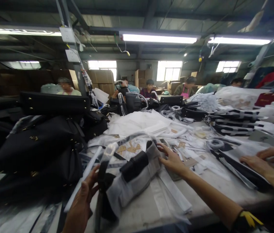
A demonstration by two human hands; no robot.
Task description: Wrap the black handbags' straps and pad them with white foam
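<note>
A black handbag (137,163) lies tilted in front of me, partly covered by thin whitish wrapping (137,191). Its strap, in clear plastic with a buckle, arches up behind it. My left hand (85,194) grips the bag's left end, thumb up and fingers curled by the strap; the fingertips are partly hidden. At the opposite end, my right hand (172,158) holds the bag's upper right corner, with fingers bent against it. White strips (173,191) lie on the table just right of the bag.
Black bags (37,139) are piled high on the left. White sheets (139,121) and brown card tags (129,148) cover the table's middle. To the right, a co-worker's hands (260,163) rest on a flat black piece (236,168). Other people sit across the table.
</note>
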